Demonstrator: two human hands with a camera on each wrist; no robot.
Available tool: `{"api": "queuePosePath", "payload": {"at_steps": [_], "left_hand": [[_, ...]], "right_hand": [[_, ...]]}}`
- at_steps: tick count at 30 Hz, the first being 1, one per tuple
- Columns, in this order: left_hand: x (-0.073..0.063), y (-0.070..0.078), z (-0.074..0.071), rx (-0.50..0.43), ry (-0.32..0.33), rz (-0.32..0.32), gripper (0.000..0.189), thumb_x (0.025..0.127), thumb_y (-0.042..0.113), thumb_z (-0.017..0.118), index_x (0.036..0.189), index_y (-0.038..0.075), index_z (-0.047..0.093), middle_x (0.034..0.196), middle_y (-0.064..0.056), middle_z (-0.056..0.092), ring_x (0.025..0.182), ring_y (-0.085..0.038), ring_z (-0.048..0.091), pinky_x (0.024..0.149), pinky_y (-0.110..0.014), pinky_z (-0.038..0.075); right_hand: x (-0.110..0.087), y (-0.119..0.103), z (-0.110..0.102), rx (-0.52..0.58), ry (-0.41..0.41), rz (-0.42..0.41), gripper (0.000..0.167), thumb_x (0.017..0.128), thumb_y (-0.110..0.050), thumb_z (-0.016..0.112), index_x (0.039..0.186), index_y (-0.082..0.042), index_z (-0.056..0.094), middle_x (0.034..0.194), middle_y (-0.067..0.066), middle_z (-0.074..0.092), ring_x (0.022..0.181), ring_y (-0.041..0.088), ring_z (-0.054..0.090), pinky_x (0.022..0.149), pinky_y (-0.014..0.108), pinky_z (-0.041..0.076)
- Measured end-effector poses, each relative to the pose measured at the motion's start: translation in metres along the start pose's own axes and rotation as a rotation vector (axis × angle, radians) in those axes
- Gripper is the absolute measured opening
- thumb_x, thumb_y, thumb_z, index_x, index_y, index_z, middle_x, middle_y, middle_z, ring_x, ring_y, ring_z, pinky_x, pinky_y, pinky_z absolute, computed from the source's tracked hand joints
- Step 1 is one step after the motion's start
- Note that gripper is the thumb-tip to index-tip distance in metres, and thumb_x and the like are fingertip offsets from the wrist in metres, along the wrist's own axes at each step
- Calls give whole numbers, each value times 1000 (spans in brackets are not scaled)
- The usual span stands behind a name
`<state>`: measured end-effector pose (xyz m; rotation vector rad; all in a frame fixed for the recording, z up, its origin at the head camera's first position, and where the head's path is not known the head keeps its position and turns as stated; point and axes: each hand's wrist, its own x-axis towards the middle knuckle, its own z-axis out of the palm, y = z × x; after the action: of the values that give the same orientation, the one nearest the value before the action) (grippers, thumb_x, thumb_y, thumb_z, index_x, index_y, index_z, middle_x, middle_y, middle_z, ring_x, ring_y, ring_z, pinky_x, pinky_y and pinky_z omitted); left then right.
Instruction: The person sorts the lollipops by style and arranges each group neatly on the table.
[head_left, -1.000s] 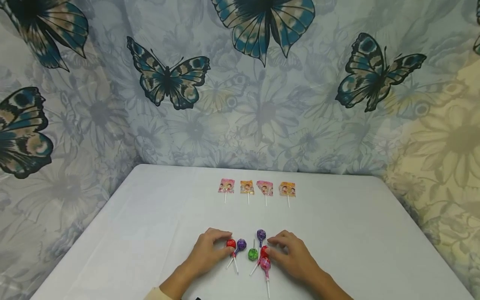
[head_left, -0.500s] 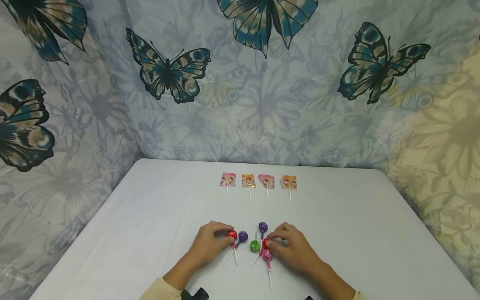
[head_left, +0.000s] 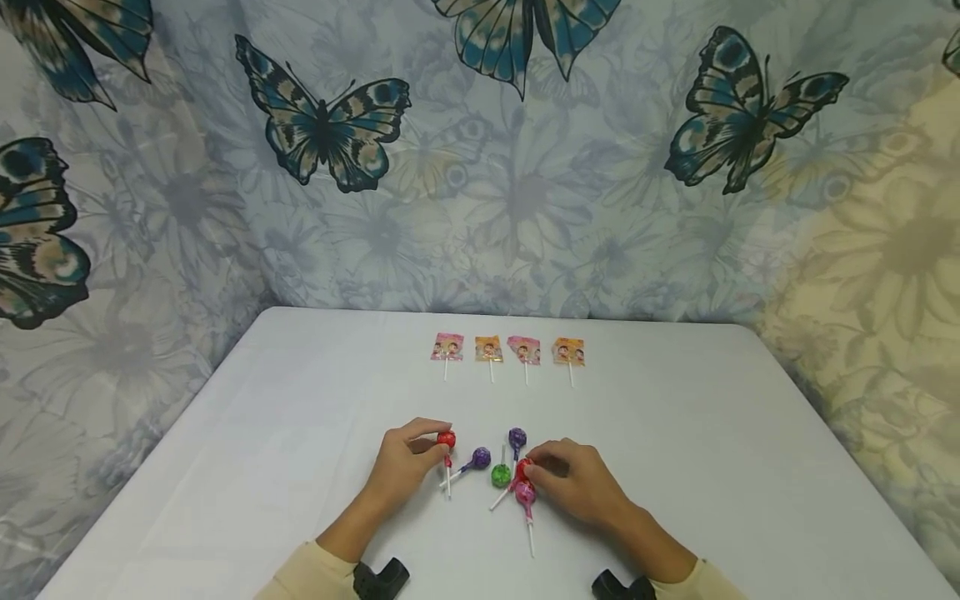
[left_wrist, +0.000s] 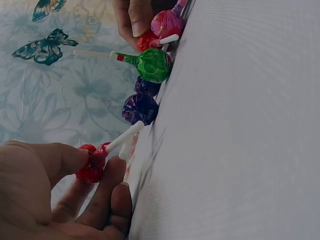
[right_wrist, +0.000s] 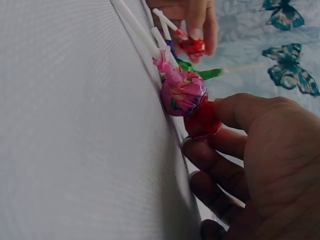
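My left hand (head_left: 405, 458) pinches a red lollipop (head_left: 446, 438) by its wrapped head, thumb against fingers, with the white stick pointing toward me. Just right of it a purple lollipop (head_left: 481, 457) lies on the table, its stick crossing the red one's in the head view. My right hand (head_left: 583, 482) grips a second red lollipop (right_wrist: 202, 120) at the head between thumb and fingers. Against that one rests a pink lollipop (head_left: 526, 493). A green lollipop (head_left: 501, 476) lies to its left, and another purple lollipop (head_left: 517, 437) sits behind, its stick partly hidden.
Along the far part of the white table (head_left: 337, 392) several flat-wrapped lollipops (head_left: 487, 348) in pink and orange packets lie in a row, sticks toward me. Butterfly-printed cloth (head_left: 525, 233) stands behind the table. Black wrist mounts (head_left: 381, 578) show below the hands.
My left hand has drawn the red lollipop left, away from the purple one, whose stick has swung round. My right hand stays at its red lollipop. The head view has tilted down slightly.
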<state>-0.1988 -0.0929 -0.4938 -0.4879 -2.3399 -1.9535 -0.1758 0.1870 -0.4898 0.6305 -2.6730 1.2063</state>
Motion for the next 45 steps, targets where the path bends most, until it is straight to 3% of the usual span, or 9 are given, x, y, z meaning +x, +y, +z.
{"api": "queuePosePath", "payload": {"at_steps": [8,14,17,21,24,31,38,45], "left_hand": [[-1,1,-3,-67,39,-28,31,83,-8,70,113,-4,68,105,-11,65,90,-26,64,74,-27,54],[4,1,-1,-87,56,-20,30,83,-8,70,113,-5,68,102,-12,63,90,-26,63,73,-28,54],[5,14,0,-97,63,-35,31,84,-9,68,114,-8,66,102,-15,63,92,-31,62,73,-28,54],[7,17,-2,-125,72,-46,35,84,-9,68,118,-9,63,105,-17,62,93,-34,62,75,-30,54],[8,7,-4,-132,95,-38,37,83,-7,71,119,-8,63,105,-15,62,91,-29,64,74,-31,55],[5,9,-10,-111,137,-57,35,83,-1,73,117,-6,66,102,-14,64,91,-28,65,75,-27,54],[19,22,-15,-65,163,-42,33,84,-4,71,116,-2,68,103,-11,64,92,-25,65,74,-27,54],[36,26,-18,-66,178,-88,34,83,-6,70,116,0,68,106,-14,65,95,-27,66,76,-27,53]], "right_hand": [[2,-3,3,90,31,-8,11,88,-14,71,99,-11,72,90,-10,67,78,10,60,71,30,51],[3,-4,-1,115,69,45,16,87,-10,72,102,-12,72,88,-9,65,71,10,59,64,27,50],[6,-8,-6,160,58,50,17,87,-7,70,104,-8,71,89,-4,66,70,11,62,61,27,49],[8,-11,-8,195,55,47,18,88,-2,69,105,-2,70,90,2,67,68,14,62,59,25,46],[7,-4,-3,228,53,34,19,88,-4,69,107,-3,70,92,3,66,70,14,62,60,25,47],[6,0,3,313,10,13,19,91,-11,68,109,-4,69,97,2,66,77,16,66,63,26,49],[11,1,-1,309,16,36,19,90,-7,68,110,-5,69,99,3,67,81,16,67,69,27,51],[5,2,-4,327,3,30,23,91,-6,67,113,-1,67,101,8,67,82,20,67,69,27,52]]}}
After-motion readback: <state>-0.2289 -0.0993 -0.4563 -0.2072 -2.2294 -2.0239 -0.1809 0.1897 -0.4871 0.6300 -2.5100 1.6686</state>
